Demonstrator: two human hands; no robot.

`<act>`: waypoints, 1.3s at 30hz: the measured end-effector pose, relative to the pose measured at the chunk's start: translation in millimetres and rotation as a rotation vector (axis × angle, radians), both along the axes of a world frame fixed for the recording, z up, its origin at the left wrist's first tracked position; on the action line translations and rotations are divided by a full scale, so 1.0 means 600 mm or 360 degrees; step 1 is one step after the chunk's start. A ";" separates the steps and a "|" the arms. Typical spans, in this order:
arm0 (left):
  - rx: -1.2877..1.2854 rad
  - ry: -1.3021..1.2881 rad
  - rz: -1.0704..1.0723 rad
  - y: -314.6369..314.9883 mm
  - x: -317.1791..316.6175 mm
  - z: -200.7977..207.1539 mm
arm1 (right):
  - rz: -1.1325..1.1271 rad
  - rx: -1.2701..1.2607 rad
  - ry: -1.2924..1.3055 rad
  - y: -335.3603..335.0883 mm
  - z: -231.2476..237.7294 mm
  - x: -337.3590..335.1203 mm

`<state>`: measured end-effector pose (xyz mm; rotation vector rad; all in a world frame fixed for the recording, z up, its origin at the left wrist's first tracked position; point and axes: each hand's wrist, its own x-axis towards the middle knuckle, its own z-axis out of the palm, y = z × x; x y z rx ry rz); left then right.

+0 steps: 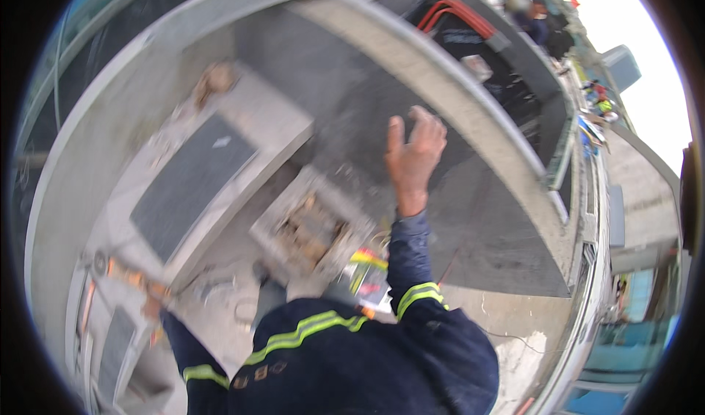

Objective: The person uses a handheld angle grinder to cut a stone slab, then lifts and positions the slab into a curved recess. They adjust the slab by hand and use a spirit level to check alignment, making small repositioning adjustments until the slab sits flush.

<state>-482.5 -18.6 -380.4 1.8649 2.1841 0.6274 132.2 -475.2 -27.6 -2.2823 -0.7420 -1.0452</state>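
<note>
The right hand (pixel 417 150) is spread wide and free, thumb well apart from the loosely bent fingers, above the dark surface (pixel 470 231). The left hand (pixel 153 305), small and smeared by blur, is closed round the near end of the tool (pixel 126 274); its separate fingers cannot be made out. The tool, orange with a round grey head, is at the far left, near the corner of the block (pixel 283 128); blur hides its finer parts.

Both sleeves join a dark jacket (pixel 352 356) with yellow reflective bands, cut off by the lower edge. It bears a few pale letters, partly lost in the folds. Just ahead of the jacket lies a bright packet (pixel 369 268), partly covered by the right sleeve; its markings are too smeared to read. A shoe (pixel 263 270) shows beside the frame (pixel 275 228), a square rim around broken brown rubble.

A grey panel (pixel 192 187) lies on the block, with a small pale mark. Beyond the ledge (pixel 470 110), red pipes (pixel 459 11) run over black sheeting (pixel 514 84) with pale print, too small to tell fully. Farther off, a co-worker (pixel 534 26) is blurred and partly hidden among clutter.
</note>
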 end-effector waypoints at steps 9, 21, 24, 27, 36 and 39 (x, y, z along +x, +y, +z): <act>-0.0030 -0.0160 0.0268 -0.449 0.082 0.042 | -0.0134 -0.0327 0.0079 -0.107 -0.048 0.136; 0.0032 -0.0343 -0.0193 -0.651 0.207 0.028 | 0.0033 -0.0455 0.0003 -0.117 -0.060 0.134; 0.0053 -0.0508 -0.0277 -0.661 0.220 0.051 | 0.0042 -0.0427 -0.0103 -0.112 -0.068 0.131; 0.0137 -0.0683 -0.0419 -0.666 0.246 0.092 | 0.0007 -0.0436 -0.0141 -0.115 -0.074 0.143; -0.0153 -0.1567 -0.0554 -0.610 0.391 0.355 | -0.0016 -0.0417 0.0094 -0.133 -0.039 0.119; -0.0085 -0.1741 -0.0716 -0.516 0.467 0.480 | -0.0035 -0.0447 0.0077 -0.136 -0.037 0.121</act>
